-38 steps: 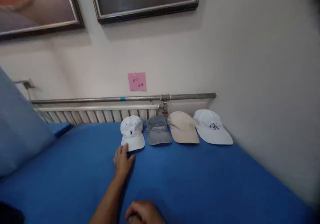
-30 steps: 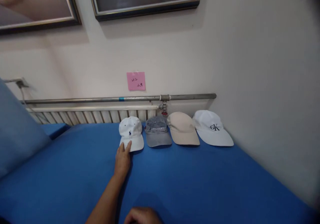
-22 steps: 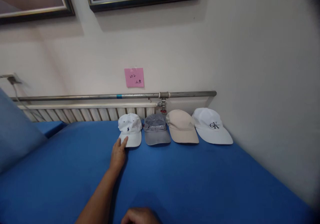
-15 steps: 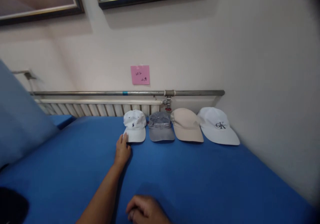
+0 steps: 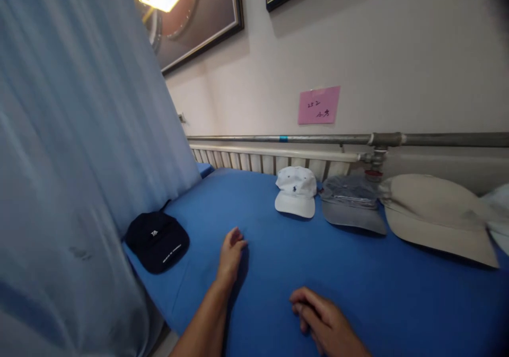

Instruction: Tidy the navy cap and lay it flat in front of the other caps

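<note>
My left hand [image 5: 231, 255] is over the blue sheet between a navy cap [image 5: 155, 240] and a white cap [image 5: 296, 191] with a small dark emblem. Its fingers are slightly bent, the thumb stands apart, and it holds nothing. Lower right, my right hand [image 5: 320, 314] rests near the sheet, fingers loosely curled in with nothing seen in them. Along the radiator side, right of the white cap, sit a grey cap [image 5: 352, 203], a beige cap [image 5: 435, 216] and another white cap [image 5: 499, 214], cut off by the frame edge.
The blue-covered bed [image 5: 262, 272] runs up to a white radiator [image 5: 254, 160] with a metal pipe [image 5: 330, 139] above it. A light blue curtain [image 5: 79, 134] hangs at the left. A pink note [image 5: 319, 105] and framed pictures are on the wall.
My left hand has left the white cap's brim and moved left and nearer to me. The view has turned left, bringing the navy cap and curtain in fully.
</note>
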Action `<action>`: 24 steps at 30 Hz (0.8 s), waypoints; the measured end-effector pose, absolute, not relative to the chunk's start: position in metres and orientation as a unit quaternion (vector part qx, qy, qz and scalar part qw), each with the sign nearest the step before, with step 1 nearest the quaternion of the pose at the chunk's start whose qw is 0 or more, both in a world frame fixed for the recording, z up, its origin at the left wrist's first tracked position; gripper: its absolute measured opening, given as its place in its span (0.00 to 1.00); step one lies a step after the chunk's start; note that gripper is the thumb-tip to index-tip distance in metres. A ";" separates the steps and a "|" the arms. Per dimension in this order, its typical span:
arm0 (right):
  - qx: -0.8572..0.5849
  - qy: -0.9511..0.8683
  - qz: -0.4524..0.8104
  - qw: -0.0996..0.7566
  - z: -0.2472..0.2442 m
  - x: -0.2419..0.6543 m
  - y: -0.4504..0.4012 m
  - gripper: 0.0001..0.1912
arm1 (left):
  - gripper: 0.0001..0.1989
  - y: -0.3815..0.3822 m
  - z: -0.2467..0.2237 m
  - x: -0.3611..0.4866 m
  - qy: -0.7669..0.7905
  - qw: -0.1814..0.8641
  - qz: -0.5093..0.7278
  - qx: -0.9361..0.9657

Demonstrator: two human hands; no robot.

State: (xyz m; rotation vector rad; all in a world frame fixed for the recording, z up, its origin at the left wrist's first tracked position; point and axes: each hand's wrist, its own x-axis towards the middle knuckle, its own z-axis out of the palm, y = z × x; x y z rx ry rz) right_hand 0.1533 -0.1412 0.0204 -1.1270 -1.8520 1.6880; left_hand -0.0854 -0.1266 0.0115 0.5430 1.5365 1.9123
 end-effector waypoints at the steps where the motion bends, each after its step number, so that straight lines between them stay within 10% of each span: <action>1: -0.405 -0.663 0.599 0.194 0.020 0.154 -0.142 0.13 | 0.16 -0.142 0.014 -0.093 0.562 0.318 0.745 0.169; 9: -0.409 -0.666 0.588 0.206 0.017 0.150 -0.140 0.13 | 0.04 -0.229 0.036 -0.150 0.407 0.333 0.848 -0.065; 24: -0.396 -0.620 0.628 0.252 0.028 0.157 -0.148 0.11 | 0.12 -0.211 0.056 -0.146 0.375 0.369 0.850 -0.002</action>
